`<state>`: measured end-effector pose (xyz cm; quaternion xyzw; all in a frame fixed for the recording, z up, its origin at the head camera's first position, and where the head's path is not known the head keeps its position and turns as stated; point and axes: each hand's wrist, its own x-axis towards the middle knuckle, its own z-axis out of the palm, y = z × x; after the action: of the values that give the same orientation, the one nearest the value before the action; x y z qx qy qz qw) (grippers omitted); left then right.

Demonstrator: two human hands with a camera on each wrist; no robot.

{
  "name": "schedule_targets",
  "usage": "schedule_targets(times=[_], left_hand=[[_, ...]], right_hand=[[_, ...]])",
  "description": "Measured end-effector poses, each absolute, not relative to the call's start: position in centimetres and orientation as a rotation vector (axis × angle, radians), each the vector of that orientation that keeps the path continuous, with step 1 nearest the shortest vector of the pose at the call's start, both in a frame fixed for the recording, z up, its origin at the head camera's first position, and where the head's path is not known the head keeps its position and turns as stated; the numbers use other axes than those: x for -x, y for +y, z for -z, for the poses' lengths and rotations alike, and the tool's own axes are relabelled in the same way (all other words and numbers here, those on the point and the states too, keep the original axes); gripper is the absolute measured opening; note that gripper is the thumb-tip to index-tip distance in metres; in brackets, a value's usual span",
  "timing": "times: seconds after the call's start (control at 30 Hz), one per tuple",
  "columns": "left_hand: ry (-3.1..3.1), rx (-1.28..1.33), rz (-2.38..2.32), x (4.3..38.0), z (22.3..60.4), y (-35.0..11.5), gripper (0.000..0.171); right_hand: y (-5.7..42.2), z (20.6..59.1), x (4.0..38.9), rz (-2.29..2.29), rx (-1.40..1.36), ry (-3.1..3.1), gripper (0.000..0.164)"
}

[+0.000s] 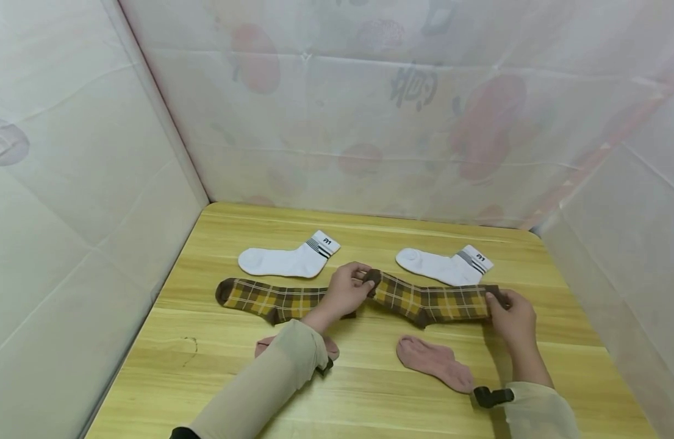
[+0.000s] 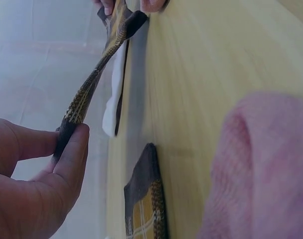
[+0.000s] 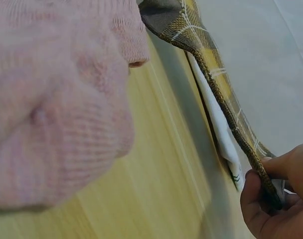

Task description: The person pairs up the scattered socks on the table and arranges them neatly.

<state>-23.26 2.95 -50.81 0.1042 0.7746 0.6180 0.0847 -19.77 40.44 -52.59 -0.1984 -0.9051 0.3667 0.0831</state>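
Observation:
A brown and yellow plaid sock (image 1: 457, 303) is stretched sideways between both hands, held up off the table in the wrist views. My left hand (image 1: 347, 291) pinches its dark toe between thumb and fingers. The dark cuff is pinched by my right hand (image 1: 513, 318), thumb in front. In the left wrist view the left hand (image 2: 37, 179) grips the toe edge; the right wrist view has the right hand (image 3: 283, 194) on the cuff. A matching plaid sock (image 1: 254, 297) lies flat to the left, its cuff end partly hidden behind the left hand and forearm.
Two white socks with striped cuffs lie behind, one left (image 1: 282, 261) and one right (image 1: 432, 263). In front are a pink sock (image 1: 435, 364) and another pink sock (image 1: 264, 345), mostly covered by the left sleeve. Fabric walls (image 1: 337, 122) enclose the wooden table (image 1: 161, 378).

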Motion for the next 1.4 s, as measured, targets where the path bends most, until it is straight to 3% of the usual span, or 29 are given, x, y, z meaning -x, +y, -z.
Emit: schedule_targets(times=[1.4], left_hand=[[2.242, -0.245, -1.907, 22.0, 50.0, -1.2, 0.033]], right_hand=[[37.4, 51.4, 19.7, -1.352, 0.482, -2.647, 0.047]])
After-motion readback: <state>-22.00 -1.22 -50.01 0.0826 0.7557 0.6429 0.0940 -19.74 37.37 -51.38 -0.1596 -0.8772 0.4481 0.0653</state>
